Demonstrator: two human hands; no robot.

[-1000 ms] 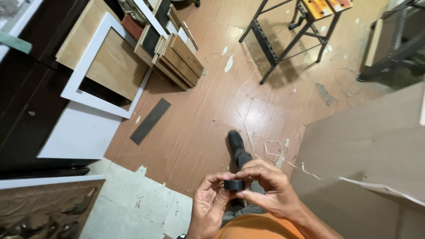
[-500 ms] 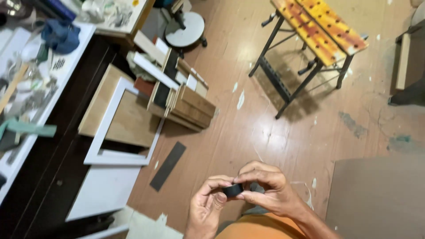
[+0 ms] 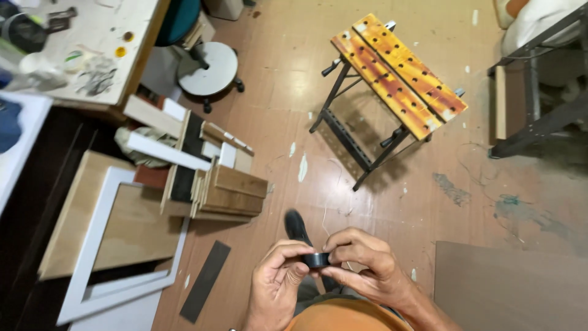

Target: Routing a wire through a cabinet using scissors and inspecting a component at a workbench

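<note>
The small black roll of tape stays pinched between my left hand and right hand, low over the floor. Only my view has swung: the folding workbench now shows whole, so picking at the roll carries on.

Bare floor between workbench, boards

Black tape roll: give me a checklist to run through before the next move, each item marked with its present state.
1. Black tape roll held by both hands: ok.
2. Left hand fingers on the roll's near side: ok.
3. Right hand fingers wrapped over the roll's far side: ok.
4. Loose tape end found: cannot tell, the fingers cover most of the roll.
5. Floor under the hands free of clutter: ok; only a black shoe shows there.
6. Folding workbench top bare: ok.
</note>
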